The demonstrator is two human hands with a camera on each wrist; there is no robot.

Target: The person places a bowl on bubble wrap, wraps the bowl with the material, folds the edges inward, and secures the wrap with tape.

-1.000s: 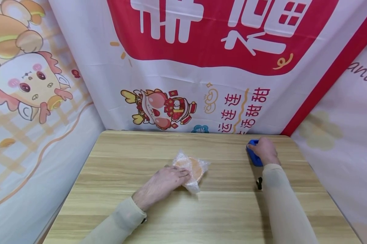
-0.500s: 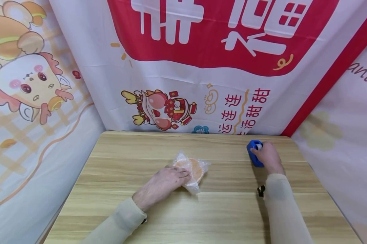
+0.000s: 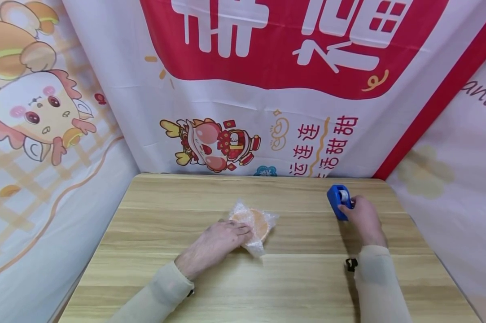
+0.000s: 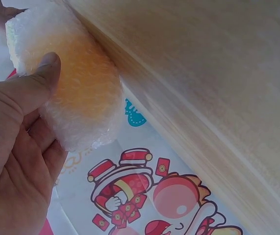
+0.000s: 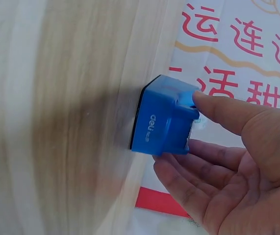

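Observation:
My left hand (image 3: 216, 244) holds a round orange item in bubble wrap (image 3: 260, 224) on the table, near its middle. In the left wrist view the thumb (image 4: 49, 66) presses on the wrap, and the other fingers are partly hidden behind it. What the orange item is cannot be made out through the wrap. Toward the far right corner stands a blue tape dispenser (image 3: 334, 200) with a whitish roll in it. My right hand (image 3: 364, 217) grips its near end. The right wrist view has the thumb (image 5: 223, 110) on one side of the dispenser and fingers (image 5: 179, 178) at the other.
A wood-grain table (image 3: 299, 287) spans the work area. Behind it hangs a printed cloth (image 3: 283, 98) with red and cartoon motifs. More printed cloth flanks the table on the left and right, near its side edges.
My right hand has slid back toward me, from over the dispenser's top to its near end, uncovering the roll. The left hand and the wrapped item have stayed put.

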